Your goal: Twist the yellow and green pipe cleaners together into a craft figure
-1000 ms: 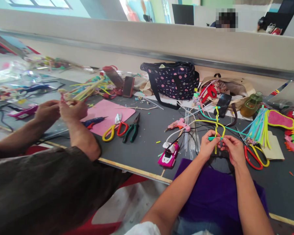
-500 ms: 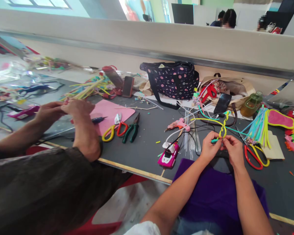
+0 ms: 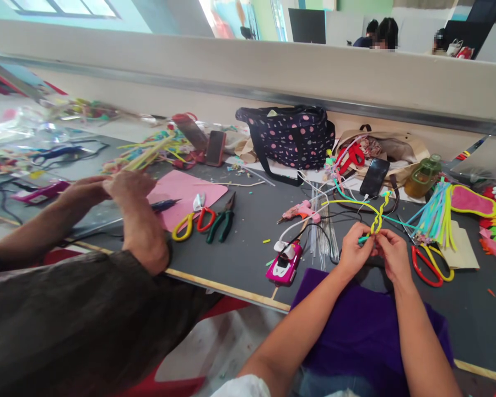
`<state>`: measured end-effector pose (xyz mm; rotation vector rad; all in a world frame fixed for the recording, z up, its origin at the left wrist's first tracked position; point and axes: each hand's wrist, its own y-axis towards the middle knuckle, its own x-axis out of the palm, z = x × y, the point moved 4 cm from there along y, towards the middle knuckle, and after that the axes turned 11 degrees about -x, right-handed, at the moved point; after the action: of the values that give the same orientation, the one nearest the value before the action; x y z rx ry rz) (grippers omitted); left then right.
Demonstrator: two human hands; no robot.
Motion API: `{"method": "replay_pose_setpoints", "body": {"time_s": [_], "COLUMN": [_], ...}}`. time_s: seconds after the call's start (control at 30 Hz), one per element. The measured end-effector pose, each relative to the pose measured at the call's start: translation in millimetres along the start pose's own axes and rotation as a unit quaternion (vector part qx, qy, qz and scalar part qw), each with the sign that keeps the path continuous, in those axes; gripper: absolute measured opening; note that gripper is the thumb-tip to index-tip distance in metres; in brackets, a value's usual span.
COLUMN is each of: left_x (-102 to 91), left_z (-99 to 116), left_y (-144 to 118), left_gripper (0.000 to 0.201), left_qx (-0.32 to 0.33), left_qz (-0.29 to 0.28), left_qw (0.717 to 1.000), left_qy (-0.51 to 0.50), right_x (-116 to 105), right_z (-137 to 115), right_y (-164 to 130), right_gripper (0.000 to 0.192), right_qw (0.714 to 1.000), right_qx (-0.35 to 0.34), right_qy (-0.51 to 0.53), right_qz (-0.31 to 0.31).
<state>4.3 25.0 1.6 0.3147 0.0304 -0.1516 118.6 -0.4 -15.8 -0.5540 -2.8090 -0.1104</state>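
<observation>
My left hand (image 3: 354, 249) and my right hand (image 3: 393, 252) meet over the dark table (image 3: 248, 242), both pinching a twisted yellow pipe cleaner (image 3: 377, 216) with a teal one wound into it. The twist rises from my fingers and leans right toward a black phone (image 3: 374, 176). A long yellow tail runs left from its top. A purple cloth (image 3: 355, 325) lies under my forearms.
A co-worker's two hands (image 3: 111, 190) work a bundle of coloured strips at the left. Scissors (image 3: 192, 220), green pliers (image 3: 222, 220), a pink glue gun (image 3: 300, 210), a pink car-shaped cutter (image 3: 284, 266), red-yellow scissors (image 3: 432, 264) and a dotted bag (image 3: 293, 135) lie around.
The yellow twist has tilted from upright to leaning right, and its lower end no longer hangs below my fingers. My hands drew slightly closer. The co-worker's hands shifted and lowered.
</observation>
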Motion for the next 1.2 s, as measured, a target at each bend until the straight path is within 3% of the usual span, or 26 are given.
{"method": "replay_pose_setpoints", "body": {"time_s": [0.37,0.5,0.6,0.7,0.77,0.93,1.2], "left_x": [3.9,3.4,3.5,0.6,-1.6,-5.0,-4.3], "left_z": [4,-7,-19,-26,-29,-36,-40], "left_y": [-3,0,3,8,11,15,17], "left_gripper": [0.006,0.014,0.026,0.032,0.033,0.032,0.042], "left_qx": [-0.002,-0.134,-0.254,-0.304,-0.309,-0.304,-0.296], "left_qz": [-0.028,-0.041,-0.059,-0.053,-0.049,-0.043,-0.064], "left_qw": [0.999,0.984,0.932,0.897,0.89,0.886,0.869], "left_qy": [0.017,-0.106,-0.252,-0.318,-0.333,-0.346,-0.39], "right_x": [-2,-3,-8,-14,-13,2,9], "right_z": [-1,-4,-6,-7,-4,3,6], "right_y": [0,1,3,6,5,-4,-9], "right_gripper": [0.015,0.019,0.026,0.029,0.03,0.031,0.03], "right_qw": [1.0,1.0,0.999,0.998,0.999,0.985,0.973], "right_qx": [-0.017,-0.018,-0.021,-0.022,-0.006,0.039,0.028], "right_qy": [-0.012,-0.022,-0.006,-0.009,-0.029,-0.088,-0.122], "right_qz": [0.005,0.004,0.032,0.053,0.019,-0.145,-0.192]}}
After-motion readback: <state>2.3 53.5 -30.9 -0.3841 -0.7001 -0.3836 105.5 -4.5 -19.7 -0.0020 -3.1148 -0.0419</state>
